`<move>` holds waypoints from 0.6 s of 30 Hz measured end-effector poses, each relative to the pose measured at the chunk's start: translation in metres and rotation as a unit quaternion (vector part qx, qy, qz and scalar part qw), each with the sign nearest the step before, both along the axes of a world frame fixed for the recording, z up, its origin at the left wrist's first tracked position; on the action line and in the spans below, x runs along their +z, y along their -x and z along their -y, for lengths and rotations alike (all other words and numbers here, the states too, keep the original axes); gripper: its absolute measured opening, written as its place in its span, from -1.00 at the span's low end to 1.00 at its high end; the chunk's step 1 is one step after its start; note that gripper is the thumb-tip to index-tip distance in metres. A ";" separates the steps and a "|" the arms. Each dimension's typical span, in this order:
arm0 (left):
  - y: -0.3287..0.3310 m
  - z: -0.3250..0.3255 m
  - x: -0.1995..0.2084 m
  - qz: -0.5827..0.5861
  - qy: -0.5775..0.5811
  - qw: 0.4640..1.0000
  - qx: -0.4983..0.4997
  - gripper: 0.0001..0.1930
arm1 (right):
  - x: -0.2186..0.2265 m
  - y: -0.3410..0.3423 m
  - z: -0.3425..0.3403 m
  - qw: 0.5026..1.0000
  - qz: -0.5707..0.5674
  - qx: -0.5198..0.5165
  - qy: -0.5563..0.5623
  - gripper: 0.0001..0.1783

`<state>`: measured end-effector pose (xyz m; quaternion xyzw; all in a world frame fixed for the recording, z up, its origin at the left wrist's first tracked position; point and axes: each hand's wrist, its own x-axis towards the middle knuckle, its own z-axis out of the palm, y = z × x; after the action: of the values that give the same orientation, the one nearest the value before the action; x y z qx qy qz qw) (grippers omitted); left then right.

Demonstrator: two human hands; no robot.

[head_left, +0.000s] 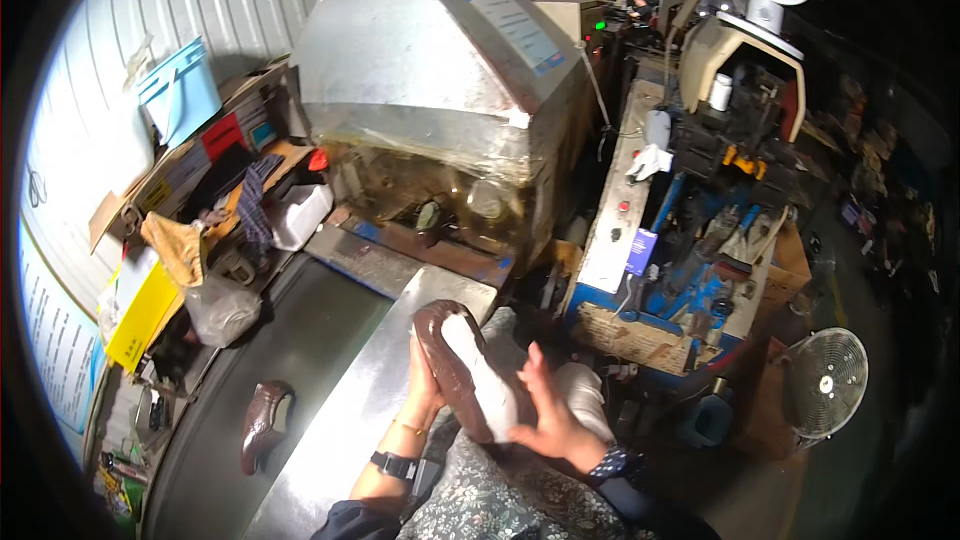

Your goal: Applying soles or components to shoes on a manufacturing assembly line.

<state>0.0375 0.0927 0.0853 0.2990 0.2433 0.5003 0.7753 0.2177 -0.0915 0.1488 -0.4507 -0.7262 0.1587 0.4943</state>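
Observation:
My left hand [424, 380] grips a brown shoe [436, 355] from its left side, most of its fingers hidden by the shoe. The shoe is tilted, with its pale underside [475, 365] turned up and to the right. Beside its lower end is my right hand [562, 425], fingers spread and thumb pointing toward the shoe; whether the thumb touches it I cannot tell. A second brown shoe [265, 424] lies on the dark belt [335, 325] at the left. Between belt and lap runs a metal sheet [340, 400].
A metal hood [420, 50] over a plastic-curtained opening stands ahead. Left, a cluttered shelf carries a light blue bucket [182, 90] and a plastic bag [222, 310]. At right are a machine bench [612, 240] with blue tools and a round fan [825, 383]. A person [640, 10] is far back.

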 end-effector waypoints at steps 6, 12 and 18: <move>0.041 0.084 0.012 -0.466 -0.178 0.859 -0.115 -0.45 | -0.001 -0.026 -0.045 0.820 -0.270 0.206 0.460 0.05; 0.091 0.097 0.006 -0.385 -0.192 0.890 -0.148 -0.45 | -0.062 -0.033 -0.029 0.708 -0.563 -0.101 0.414 -0.64; 0.207 0.087 -0.005 -0.639 -0.231 0.726 0.106 -0.68 | -0.146 -0.119 -0.053 0.716 -0.650 -0.034 0.251 -0.47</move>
<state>-0.1698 0.0054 0.0801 0.6904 0.5881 0.3106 0.2846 0.3371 -0.0383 0.0032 -0.3687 -0.1434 0.5721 0.7185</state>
